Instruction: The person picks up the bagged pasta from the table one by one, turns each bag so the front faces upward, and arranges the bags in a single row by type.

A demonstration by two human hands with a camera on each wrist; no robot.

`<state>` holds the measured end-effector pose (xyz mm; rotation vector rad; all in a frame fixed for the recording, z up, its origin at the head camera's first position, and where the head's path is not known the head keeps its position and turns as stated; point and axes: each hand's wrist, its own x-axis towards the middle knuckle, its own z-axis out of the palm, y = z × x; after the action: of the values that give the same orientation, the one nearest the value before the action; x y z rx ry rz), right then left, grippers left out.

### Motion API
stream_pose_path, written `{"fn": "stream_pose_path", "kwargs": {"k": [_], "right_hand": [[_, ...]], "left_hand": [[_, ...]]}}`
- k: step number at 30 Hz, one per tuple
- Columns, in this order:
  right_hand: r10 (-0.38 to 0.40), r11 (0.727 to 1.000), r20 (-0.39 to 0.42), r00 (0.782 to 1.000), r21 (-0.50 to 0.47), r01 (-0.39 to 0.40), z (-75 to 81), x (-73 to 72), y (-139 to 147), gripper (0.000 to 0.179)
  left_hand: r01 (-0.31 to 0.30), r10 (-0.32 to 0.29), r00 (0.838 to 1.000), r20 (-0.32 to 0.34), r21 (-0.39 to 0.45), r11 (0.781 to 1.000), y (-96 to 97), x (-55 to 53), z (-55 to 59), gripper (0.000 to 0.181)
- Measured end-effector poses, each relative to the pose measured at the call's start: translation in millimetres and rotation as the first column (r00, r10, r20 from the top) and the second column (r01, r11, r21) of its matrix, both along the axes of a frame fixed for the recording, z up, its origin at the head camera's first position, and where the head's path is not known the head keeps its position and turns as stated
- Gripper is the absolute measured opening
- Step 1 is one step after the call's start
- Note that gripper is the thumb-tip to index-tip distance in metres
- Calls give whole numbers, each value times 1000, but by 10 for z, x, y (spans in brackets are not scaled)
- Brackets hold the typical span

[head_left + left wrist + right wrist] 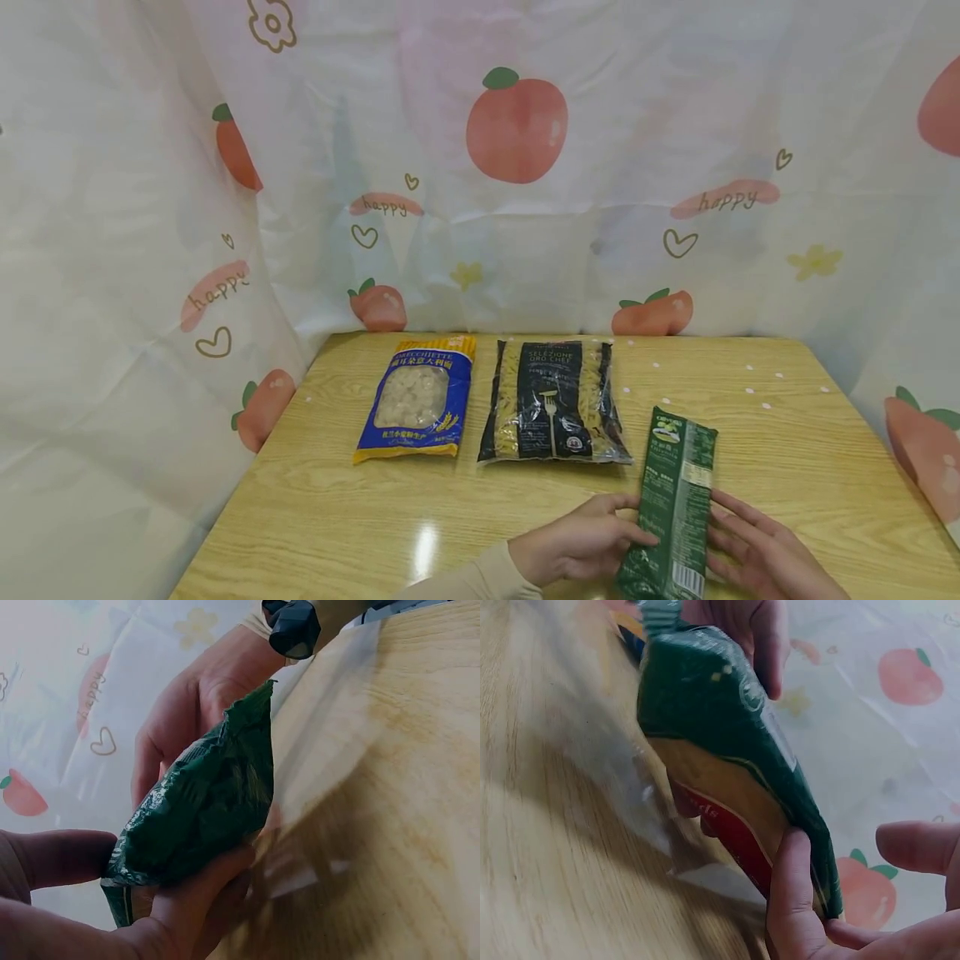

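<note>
A long green packet (678, 496) with a barcode and a lengthwise back seam is held above the table at the front right. My left hand (581, 540) grips its left side, thumb on the upper face and fingers reaching underneath. At the packet's right edge, the fingers of my right hand (768, 546) touch it. In the right wrist view, that hand's thumb (919, 846) stands away from the packet. The same view shows tan and red areas on the packet's other face. To its left lies a black-and-clear bag of penne pasta (551, 404).
A blue and yellow orecchiette bag (416, 400) lies left of the penne bag. Both are flat on the wood-grain table (337, 508). A white fruit-print curtain (585, 267) hangs behind the table and at its sides. Several small white spots (767, 406) dot the tabletop's right side.
</note>
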<state>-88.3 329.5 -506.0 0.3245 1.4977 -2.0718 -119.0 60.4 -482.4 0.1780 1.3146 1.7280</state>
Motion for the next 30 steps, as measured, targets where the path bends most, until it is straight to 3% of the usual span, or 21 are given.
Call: {"fn": "stream_pose_path", "kwargs": {"k": [10, 16, 19, 23, 26, 30], "right_hand": [[31, 998, -13, 999, -48, -32, 26, -11, -1, 75], [26, 998, -10, 1000, -54, -27, 18, -20, 5, 75], [-2, 1000, -11, 1000, -21, 2, 23, -16, -9, 75], [-46, 998, -34, 998, 39, 48, 23, -1, -34, 58], [-60, 992, -57, 997, 106, 66, 67, 10, -84, 59], [-86, 976, -56, 995, 194, 96, 163, 15, -180, 76]], "left_hand": [[12, -13, 996, -85, -6, 1000, -32, -74, 87, 49], [4, -12, 991, -132, -66, 998, -39, -96, 149, 50], [-6, -6, 989, -147, -80, 997, -33, -96, 158, 51], [-5, -13, 984, -178, -102, 995, -23, -109, 168, 54], [17, -42, 980, -193, -128, 992, -23, -128, 194, 54], [39, -65, 978, -196, -135, 990, -23, -126, 232, 54]]}}
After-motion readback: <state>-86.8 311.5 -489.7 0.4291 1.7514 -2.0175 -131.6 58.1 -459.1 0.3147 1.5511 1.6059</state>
